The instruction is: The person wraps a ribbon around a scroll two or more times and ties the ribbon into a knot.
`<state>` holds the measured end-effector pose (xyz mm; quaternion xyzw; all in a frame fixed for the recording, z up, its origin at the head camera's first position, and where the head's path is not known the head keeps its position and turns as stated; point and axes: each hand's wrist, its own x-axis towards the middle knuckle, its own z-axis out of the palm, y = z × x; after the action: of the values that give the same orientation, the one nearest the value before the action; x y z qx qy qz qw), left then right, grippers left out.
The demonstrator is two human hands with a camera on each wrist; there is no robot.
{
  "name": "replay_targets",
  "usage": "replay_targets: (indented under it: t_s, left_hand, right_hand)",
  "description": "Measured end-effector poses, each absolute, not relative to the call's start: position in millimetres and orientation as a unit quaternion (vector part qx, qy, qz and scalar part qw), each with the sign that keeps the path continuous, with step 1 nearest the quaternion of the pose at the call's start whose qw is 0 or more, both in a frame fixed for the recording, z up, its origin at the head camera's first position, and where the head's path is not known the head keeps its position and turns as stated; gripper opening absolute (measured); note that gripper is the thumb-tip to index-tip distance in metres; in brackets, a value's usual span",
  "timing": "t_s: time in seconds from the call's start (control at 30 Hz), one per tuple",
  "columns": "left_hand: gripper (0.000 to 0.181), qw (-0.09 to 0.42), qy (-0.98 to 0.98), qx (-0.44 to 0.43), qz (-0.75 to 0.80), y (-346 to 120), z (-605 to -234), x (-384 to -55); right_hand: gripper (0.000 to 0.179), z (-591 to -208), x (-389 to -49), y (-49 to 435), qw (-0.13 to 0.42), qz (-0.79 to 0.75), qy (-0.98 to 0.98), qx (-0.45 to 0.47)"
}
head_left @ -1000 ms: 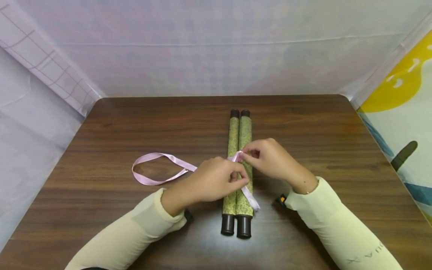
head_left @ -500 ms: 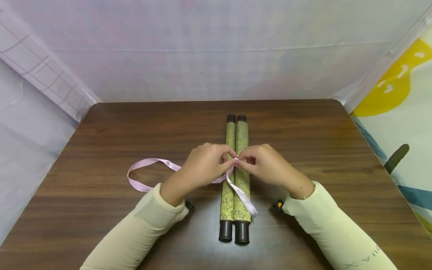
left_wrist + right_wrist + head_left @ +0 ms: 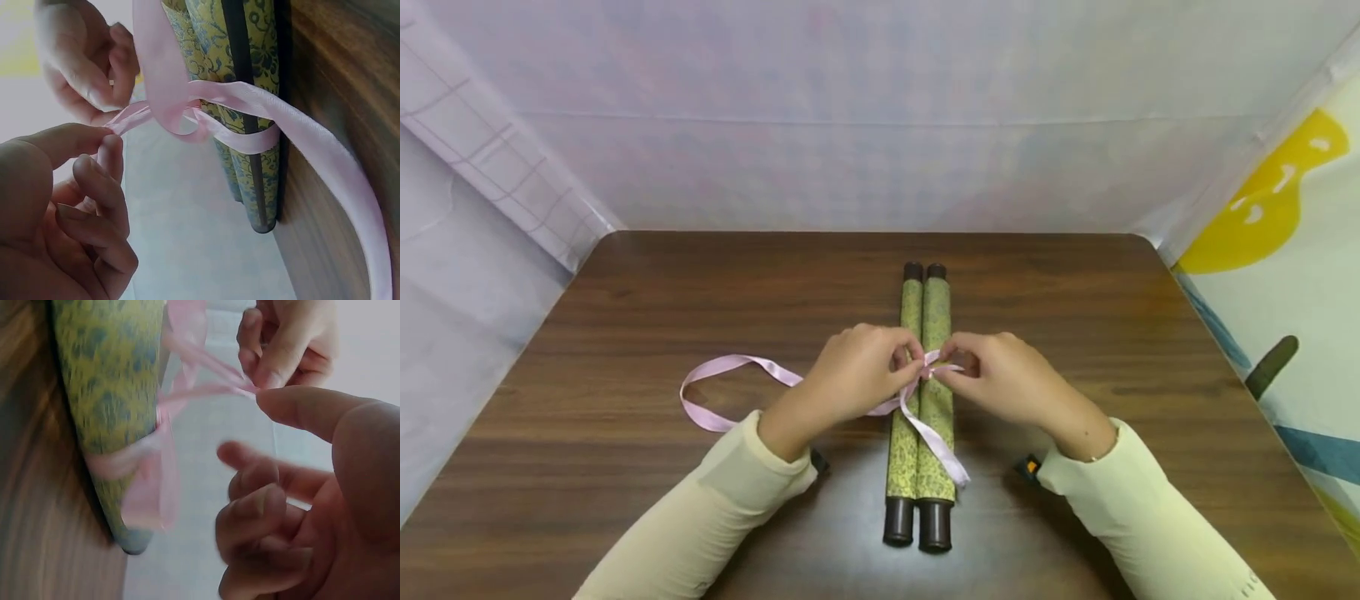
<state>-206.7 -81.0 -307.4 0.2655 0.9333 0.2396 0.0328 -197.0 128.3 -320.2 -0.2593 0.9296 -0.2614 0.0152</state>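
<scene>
A rolled scroll in green-gold patterned cloth lies lengthwise on the table as two parallel rolls (image 3: 936, 312) with dark brown end knobs (image 3: 935, 525). A pink satin ribbon (image 3: 936, 446) wraps round its middle, one short tail running down over the rolls. My left hand (image 3: 859, 375) pinches a narrow folded part of the ribbon (image 3: 134, 117) between thumb and forefinger, just above the scroll. Opposite it, my right hand (image 3: 1000, 377) has its thumb (image 3: 300, 409) at the pinched ribbon, with the forefinger standing apart and the other fingers loosely curled.
The ribbon's long loop (image 3: 703, 417) lies to the left on the brown wooden table (image 3: 715, 283). Pale fabric (image 3: 880, 150) hangs behind the table's far edge. Small dark devices (image 3: 1028, 467) sit under both cuffs.
The left hand has moved up from the ribbon's lower tail to its crossing and pinches there. The right hand first pinched the ribbon; its forefinger and thumb have since come apart and shifted slightly right.
</scene>
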Motion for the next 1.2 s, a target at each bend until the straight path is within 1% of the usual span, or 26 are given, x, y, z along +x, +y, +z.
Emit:
replay_targets:
  t_s: [0.1,0.23,0.33,0.43,0.63,0.73,0.87,1.13,1.2]
  left_hand:
    - [0.007,0.037,0.933,0.260,0.247,-79.9,-308.7,-208.6]
    - [0.006,0.038,0.936,0.248,0.247,-82.1,-307.4,-209.7]
    - [0.007,0.040,0.936,0.246,0.247,-83.6,-306.0,-209.8]
    - [0.007,0.044,0.935,0.250,0.247,-83.8,-304.8,-209.6]
    - [0.005,0.033,0.940,0.241,0.240,-85.6,-304.2,-207.4]
    - [0.004,0.028,0.940,0.242,0.237,-86.0,-304.1,-206.5]
    - [0.004,0.030,0.940,0.245,0.235,-86.9,-302.9,-206.1]
    - [0.004,0.013,0.944,0.248,0.217,-90.5,-302.0,-205.7]
    - [0.004,0.007,0.946,0.249,0.209,-91.4,-301.9,-205.8]
  right_hand:
    - [0.023,-317.5,-182.9,128.9,0.017,-0.207,0.949,-0.237]
    - [0.036,-326.8,-160.5,115.7,0.007,-0.132,0.950,-0.283]
    - [0.041,-337.7,-148.6,109.3,-0.003,-0.093,0.947,-0.306]
    - [0.038,-344.8,-141.6,109.8,-0.013,-0.085,0.947,-0.308]
    - [0.028,-350.8,-130.9,121.3,-0.001,-0.126,0.945,-0.303]
    - [0.028,-351.6,-125.9,134.6,0.001,-0.137,0.948,-0.287]
    - [0.030,-349.5,-124.1,158.0,0.006,-0.144,0.959,-0.245]
    - [0.025,-349.5,-130.1,202.9,0.035,-0.182,0.964,-0.192]
    - [0.025,-352.0,-132.3,212.6,0.034,-0.183,0.965,-0.183]
